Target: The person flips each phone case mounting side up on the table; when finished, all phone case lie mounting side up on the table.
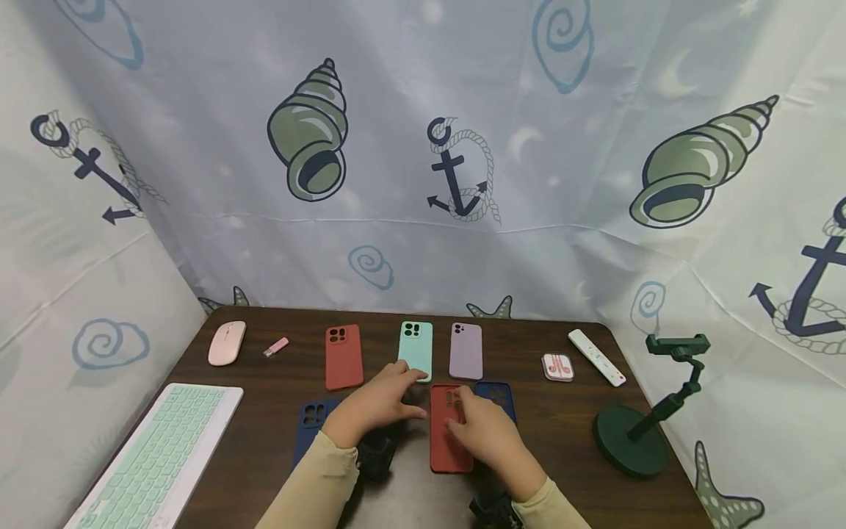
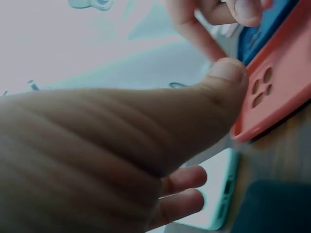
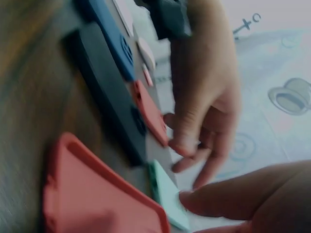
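Note:
In the head view a red phone case (image 1: 452, 448) lies with its hollow side up at the table's front middle. My right hand (image 1: 489, 433) is over its right side, thumb and index apart; whether they touch it I cannot tell. To the left, my left hand (image 1: 380, 404) hovers with spread, loosely bent fingers, near the mint phone case (image 1: 415, 349), holding nothing. A blue case (image 1: 497, 397) lies partly behind the right hand. Another blue case (image 1: 311, 426) is partly covered by the left arm. The right wrist view shows a dark case (image 3: 104, 87) below the left hand.
Along the back are a red case (image 1: 344, 360), a lilac case (image 1: 466, 353), a pink mouse (image 1: 227, 343) and a pink USB stick (image 1: 276, 347). A keyboard (image 1: 165, 448) lies left. Right are boxed earphones (image 1: 558, 367), a white remote (image 1: 596, 358) and a green stand (image 1: 631, 441).

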`<state>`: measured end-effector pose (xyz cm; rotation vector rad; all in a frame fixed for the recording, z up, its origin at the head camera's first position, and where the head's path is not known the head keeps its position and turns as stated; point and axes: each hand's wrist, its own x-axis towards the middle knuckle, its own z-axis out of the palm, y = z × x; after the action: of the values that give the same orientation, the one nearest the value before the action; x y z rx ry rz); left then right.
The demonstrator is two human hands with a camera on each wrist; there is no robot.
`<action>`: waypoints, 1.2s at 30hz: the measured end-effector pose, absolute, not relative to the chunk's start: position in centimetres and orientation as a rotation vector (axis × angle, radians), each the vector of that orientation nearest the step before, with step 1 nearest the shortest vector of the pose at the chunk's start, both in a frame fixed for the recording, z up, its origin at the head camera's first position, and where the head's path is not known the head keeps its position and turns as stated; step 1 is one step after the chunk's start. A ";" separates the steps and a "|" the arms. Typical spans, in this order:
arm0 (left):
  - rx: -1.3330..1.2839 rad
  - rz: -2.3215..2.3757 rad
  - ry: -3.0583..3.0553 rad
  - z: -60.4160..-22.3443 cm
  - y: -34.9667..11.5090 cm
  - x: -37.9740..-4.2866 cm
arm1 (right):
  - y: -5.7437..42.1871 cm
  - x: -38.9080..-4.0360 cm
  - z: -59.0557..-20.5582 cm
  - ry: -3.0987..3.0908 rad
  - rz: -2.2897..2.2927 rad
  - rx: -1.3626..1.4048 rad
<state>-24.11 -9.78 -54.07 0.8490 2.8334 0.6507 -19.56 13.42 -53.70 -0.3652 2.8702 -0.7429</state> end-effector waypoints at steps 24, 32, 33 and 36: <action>0.554 0.685 2.752 -53.1 -13.5 -24.1 | 7.9 -15.9 -56.3 1.863 -1.656 -0.279; 0.435 0.634 2.724 -53.5 -13.3 -23.9 | 7.9 -16.1 -56.9 1.786 -1.609 -0.239; 0.420 0.633 2.719 -53.5 -13.3 -23.8 | 7.9 -16.1 -56.9 1.779 -1.604 -0.241; 0.383 0.635 2.712 -53.4 -13.1 -23.7 | 7.8 -16.1 -56.8 1.765 -1.595 -0.250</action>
<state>-23.75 -13.11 -53.40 0.3828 2.7118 0.6345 -16.11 7.85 -56.81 -0.2502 1.7647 -1.5948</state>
